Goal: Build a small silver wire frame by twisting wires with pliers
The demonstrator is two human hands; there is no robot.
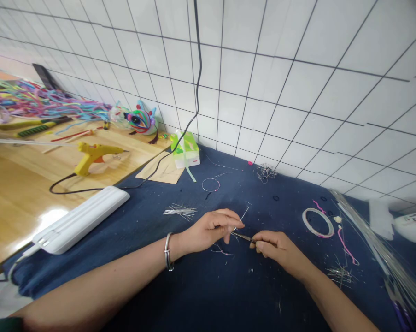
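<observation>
My left hand (211, 228), with a silver bangle on its wrist, is closed in a pinch on a thin silvery wire (244, 214) that sticks up past the fingertips. In my right hand (277, 246) is a slim, dark metal tool that looks like tweezers (242, 236). Its tip meets the wire at my left fingers, where the exact contact is hidden. Beneath my left hand, a short wire piece with pink on it (225, 252) lies on the dark blue cloth (208, 290). A small bundle of cut wires (180, 210) rests to the left.
A wire ring (211, 185) and a tangled wire ball (266, 172) lie farther back. At right are a white tape roll (306, 223), pink cord (348, 246) and long wires (370, 240). A power strip (81, 219), yellow glue gun (90, 159) and tissue pack (187, 154) stand left.
</observation>
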